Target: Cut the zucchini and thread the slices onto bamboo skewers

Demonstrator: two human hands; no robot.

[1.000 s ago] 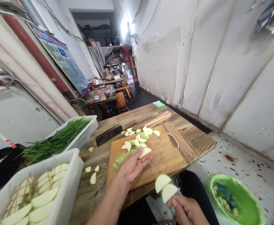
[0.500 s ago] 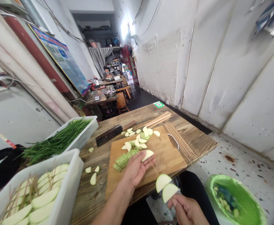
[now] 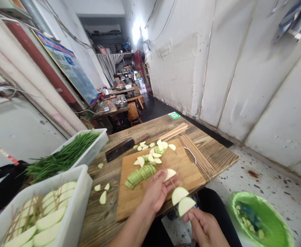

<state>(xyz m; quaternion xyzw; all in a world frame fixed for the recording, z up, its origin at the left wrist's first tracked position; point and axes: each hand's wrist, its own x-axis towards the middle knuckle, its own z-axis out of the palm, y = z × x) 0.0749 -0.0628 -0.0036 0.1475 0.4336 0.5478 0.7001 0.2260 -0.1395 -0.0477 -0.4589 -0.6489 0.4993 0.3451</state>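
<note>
My left hand (image 3: pixel 158 190) pinches a half-moon zucchini slice (image 3: pixel 170 174) over the front right part of the cutting board (image 3: pixel 183 164). Two more pale half-moon slices (image 3: pixel 179 196) sit on a thin wooden skewer (image 3: pixel 172 184), whose far end meets the slice in my left hand; whether it has gone in is hard to see. Closed around the near end of that skewer is my right hand (image 3: pixel 204 224), just off the table's front edge. On the board lie a row of cut zucchini slices (image 3: pixel 140 175) and a loose heap of slices (image 3: pixel 154 156).
Behind the board lie a cleaver (image 3: pixel 121 149) and bundles of bare skewers (image 3: pixel 198 154). At left stand a white tub (image 3: pixel 85 185) of skewered slices and a tray (image 3: pixel 103 139) of green stalks. A green bin (image 3: pixel 274 219) with scraps stands on the floor at right.
My left hand has moved right and slightly down with its slice, closer to the two slices on the skewer. My right hand has stayed nearly in place.
</note>
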